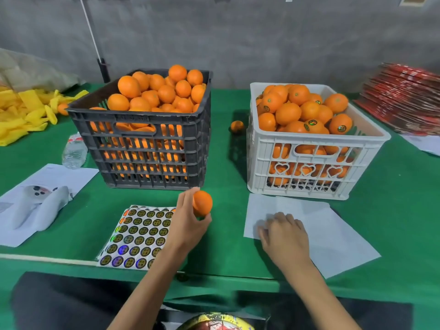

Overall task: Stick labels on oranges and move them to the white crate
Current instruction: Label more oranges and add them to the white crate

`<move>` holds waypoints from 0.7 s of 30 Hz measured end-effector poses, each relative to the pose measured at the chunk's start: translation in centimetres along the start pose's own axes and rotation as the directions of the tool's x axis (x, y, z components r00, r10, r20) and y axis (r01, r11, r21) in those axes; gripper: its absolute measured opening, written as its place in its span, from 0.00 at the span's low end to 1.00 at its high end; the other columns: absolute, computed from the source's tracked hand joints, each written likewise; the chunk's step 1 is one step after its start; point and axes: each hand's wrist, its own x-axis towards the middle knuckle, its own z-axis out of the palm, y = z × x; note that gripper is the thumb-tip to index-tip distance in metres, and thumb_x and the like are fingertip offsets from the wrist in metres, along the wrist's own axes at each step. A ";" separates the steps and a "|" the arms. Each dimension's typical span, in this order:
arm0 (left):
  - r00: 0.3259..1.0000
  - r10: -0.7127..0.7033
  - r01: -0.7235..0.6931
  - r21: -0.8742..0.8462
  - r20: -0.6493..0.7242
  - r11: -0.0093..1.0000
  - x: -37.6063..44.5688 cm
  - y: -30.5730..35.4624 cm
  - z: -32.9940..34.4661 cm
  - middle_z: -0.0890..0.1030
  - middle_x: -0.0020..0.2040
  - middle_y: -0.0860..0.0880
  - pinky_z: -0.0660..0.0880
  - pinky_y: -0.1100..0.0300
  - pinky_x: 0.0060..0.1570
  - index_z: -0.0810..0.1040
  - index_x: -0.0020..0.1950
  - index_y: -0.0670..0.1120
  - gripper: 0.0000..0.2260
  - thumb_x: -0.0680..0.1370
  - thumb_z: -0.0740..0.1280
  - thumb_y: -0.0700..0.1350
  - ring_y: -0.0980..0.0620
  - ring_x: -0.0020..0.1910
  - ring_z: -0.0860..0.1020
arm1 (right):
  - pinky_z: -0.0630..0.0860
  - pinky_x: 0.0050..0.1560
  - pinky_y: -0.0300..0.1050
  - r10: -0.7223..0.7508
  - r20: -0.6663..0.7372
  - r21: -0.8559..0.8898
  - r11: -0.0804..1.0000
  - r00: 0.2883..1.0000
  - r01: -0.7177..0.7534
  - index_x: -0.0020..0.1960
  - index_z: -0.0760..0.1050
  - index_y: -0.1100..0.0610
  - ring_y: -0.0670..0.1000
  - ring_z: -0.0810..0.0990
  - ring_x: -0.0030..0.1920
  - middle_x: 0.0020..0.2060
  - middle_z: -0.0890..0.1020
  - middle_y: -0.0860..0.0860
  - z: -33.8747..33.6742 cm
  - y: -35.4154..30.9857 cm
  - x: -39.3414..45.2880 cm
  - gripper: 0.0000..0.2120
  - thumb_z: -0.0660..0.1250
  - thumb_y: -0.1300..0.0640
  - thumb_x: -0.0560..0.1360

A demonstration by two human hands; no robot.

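Note:
My left hand [188,220] grips one orange [202,202] just above the table, in front of the black crate [147,141] heaped with unlabelled oranges. A sheet of round shiny labels [138,234] lies flat just left of that hand. My right hand [284,236] rests palm down on a white paper sheet [333,241], fingers bent at its left edge; whether it pinches a label is hidden. The white crate [307,172] stands behind the paper, piled with oranges, several showing labels.
A loose orange [237,126] sits between the two crates. A plastic bottle [74,151] lies left of the black crate, with white papers [35,203] nearby. Yellow foam nets [26,113] pile at far left; red flat cartons [404,98] stack at far right.

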 end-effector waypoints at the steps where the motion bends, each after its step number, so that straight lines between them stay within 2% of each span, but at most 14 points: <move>1: 1.000 0.005 -0.005 0.002 0.005 1.000 0.0 0.1 0.2 0.69 0.65 0.56 0.66 0.77 0.49 0.67 0.73 0.55 0.33 0.72 0.78 0.44 0.57 0.56 0.73 | 0.69 0.64 0.47 -0.039 0.003 0.044 0.998 0.999 0.038 0.60 0.79 0.50 0.53 0.75 0.63 0.62 0.78 0.49 0.2 -0.1 0.3 0.19 0.53 0.44 0.83; 3: 1.000 0.024 -0.025 0.006 0.018 1.000 0.0 0.4 0.7 0.69 0.66 0.56 0.65 0.77 0.48 0.67 0.73 0.54 0.33 0.72 0.78 0.44 0.57 0.57 0.72 | 0.68 0.65 0.47 -0.096 0.031 0.080 0.992 0.995 0.094 0.62 0.78 0.47 0.52 0.74 0.65 0.65 0.76 0.46 0.7 -0.2 0.6 0.20 0.51 0.41 0.84; 5: 0.998 0.046 -0.046 0.008 0.035 0.999 0.0 0.7 1.1 0.69 0.67 0.57 0.65 0.78 0.49 0.67 0.72 0.55 0.32 0.72 0.77 0.44 0.58 0.57 0.72 | 0.71 0.60 0.47 -0.070 0.035 0.073 0.995 0.997 0.068 0.58 0.79 0.47 0.52 0.76 0.60 0.58 0.79 0.46 1.1 -0.3 0.4 0.19 0.52 0.41 0.84; 9: 0.995 0.078 -0.079 0.014 0.058 0.997 0.0 1.1 1.9 0.69 0.66 0.58 0.66 0.79 0.48 0.67 0.72 0.56 0.32 0.72 0.77 0.45 0.61 0.56 0.71 | 0.76 0.48 0.49 0.062 -0.137 0.097 0.994 0.989 -0.049 0.43 0.82 0.54 0.56 0.80 0.43 0.42 0.83 0.51 1.1 0.0 0.4 0.13 0.65 0.50 0.80; 10: 0.995 0.080 -0.081 0.005 0.052 0.997 -0.1 1.1 1.7 0.69 0.66 0.58 0.67 0.79 0.48 0.67 0.72 0.57 0.32 0.72 0.77 0.45 0.61 0.57 0.71 | 0.76 0.49 0.50 0.051 -0.168 0.102 0.994 0.984 -0.034 0.43 0.82 0.55 0.56 0.81 0.43 0.42 0.83 0.51 1.1 -0.4 0.7 0.12 0.65 0.51 0.80; 13: 0.997 0.072 -0.072 -0.010 0.028 0.997 0.1 0.7 0.3 0.69 0.65 0.59 0.67 0.79 0.49 0.66 0.72 0.58 0.32 0.73 0.77 0.44 0.60 0.57 0.72 | 0.77 0.59 0.50 -0.129 -0.215 0.155 0.974 0.968 0.164 0.54 0.84 0.54 0.54 0.82 0.54 0.54 0.84 0.51 1.4 -3.6 1.8 0.11 0.65 0.50 0.80; 16: 0.999 0.028 -0.029 -0.008 -0.039 1.000 0.2 -0.3 -2.5 0.69 0.66 0.59 0.70 0.73 0.53 0.67 0.71 0.58 0.33 0.72 0.78 0.42 0.61 0.56 0.73 | 0.76 0.64 0.50 -0.322 -0.236 0.211 0.904 0.917 0.372 0.61 0.83 0.53 0.53 0.80 0.60 0.60 0.83 0.50 1.9 -9.5 2.7 0.14 0.66 0.50 0.80; 19: 0.990 -0.007 0.015 0.058 -0.143 0.998 0.0 -1.9 -5.8 0.69 0.68 0.56 0.70 0.65 0.55 0.68 0.72 0.55 0.33 0.72 0.78 0.40 0.57 0.58 0.73 | 0.72 0.68 0.48 -0.409 -0.204 0.274 0.849 0.890 0.453 0.63 0.80 0.53 0.53 0.77 0.64 0.61 0.80 0.50 2.1 -14.5 3.3 0.17 0.62 0.49 0.79; 21: 0.979 -0.054 0.072 0.087 -0.197 0.994 -0.3 -3.0 -7.8 0.68 0.68 0.55 0.70 0.65 0.54 0.67 0.72 0.55 0.34 0.72 0.78 0.38 0.55 0.57 0.73 | 0.72 0.69 0.49 -0.450 -0.176 0.309 0.819 0.875 0.484 0.63 0.80 0.54 0.53 0.75 0.66 0.62 0.79 0.49 2.3 -16.6 3.4 0.22 0.57 0.44 0.79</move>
